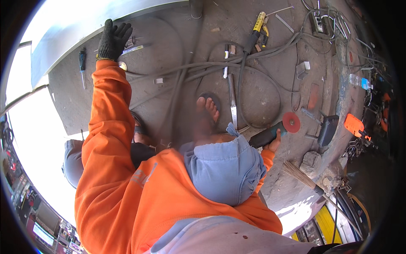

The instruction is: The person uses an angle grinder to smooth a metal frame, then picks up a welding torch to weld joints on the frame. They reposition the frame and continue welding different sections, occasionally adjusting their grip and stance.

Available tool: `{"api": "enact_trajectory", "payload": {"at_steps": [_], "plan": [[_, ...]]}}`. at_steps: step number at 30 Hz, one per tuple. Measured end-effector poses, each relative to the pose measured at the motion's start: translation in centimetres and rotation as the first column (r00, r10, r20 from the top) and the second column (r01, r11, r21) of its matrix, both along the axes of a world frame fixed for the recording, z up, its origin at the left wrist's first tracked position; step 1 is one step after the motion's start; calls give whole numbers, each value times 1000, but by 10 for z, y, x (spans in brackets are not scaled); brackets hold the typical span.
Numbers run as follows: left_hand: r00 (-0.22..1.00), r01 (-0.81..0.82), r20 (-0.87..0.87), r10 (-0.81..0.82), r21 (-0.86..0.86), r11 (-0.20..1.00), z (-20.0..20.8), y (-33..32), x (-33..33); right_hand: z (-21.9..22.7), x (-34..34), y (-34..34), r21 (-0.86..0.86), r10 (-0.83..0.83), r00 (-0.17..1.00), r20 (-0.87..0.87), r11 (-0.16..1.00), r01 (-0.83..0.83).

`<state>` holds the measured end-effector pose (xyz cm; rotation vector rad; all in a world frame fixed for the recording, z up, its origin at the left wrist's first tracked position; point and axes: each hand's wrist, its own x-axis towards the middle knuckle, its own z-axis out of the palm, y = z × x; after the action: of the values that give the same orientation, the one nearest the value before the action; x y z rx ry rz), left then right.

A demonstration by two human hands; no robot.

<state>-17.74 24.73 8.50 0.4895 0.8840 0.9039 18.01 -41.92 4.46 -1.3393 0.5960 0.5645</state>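
By the right hand (274,144), the angle grinder (265,136) is gripped just right of the looped cables (215,64). Left of them, the gloved left hand (111,42) is spread wide; panel (80,40) contact cannot be told. Were the disc (291,122) swung leftward while spinning, the cables could be cut.

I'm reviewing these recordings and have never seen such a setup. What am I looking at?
No robot here, just a person using their own two hands. The picture comes from a wide fisheye camera worn on the head, looking down, so straight edges bend near its rim. The gloved left hand is open near the edge of a pale panel. The bare right hand holds an angle grinder with a red disc. On the ground lie cables, a screwdriver and a yellow and black tool.
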Motion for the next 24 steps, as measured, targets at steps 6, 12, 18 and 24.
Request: {"api": "enact_trajectory", "payload": {"at_steps": [6,12,18,24], "plan": [[988,-86,127,92,-57,995,-9,20,14,-45,-48,-71,-166,-26,996,-90,986,11],[990,-116,71,123,-100,988,-21,26,24,-72,-71,-71,-71,-69,997,-21,995,67],[852,402,-473,-224,318,859,-35,42,15,-54,-97,-27,-971,210,973,-94,196,-136],[983,-64,160,86,-135,989,-29,54,13,-70,-134,-2,-969,220,973,71,246,15]]}}
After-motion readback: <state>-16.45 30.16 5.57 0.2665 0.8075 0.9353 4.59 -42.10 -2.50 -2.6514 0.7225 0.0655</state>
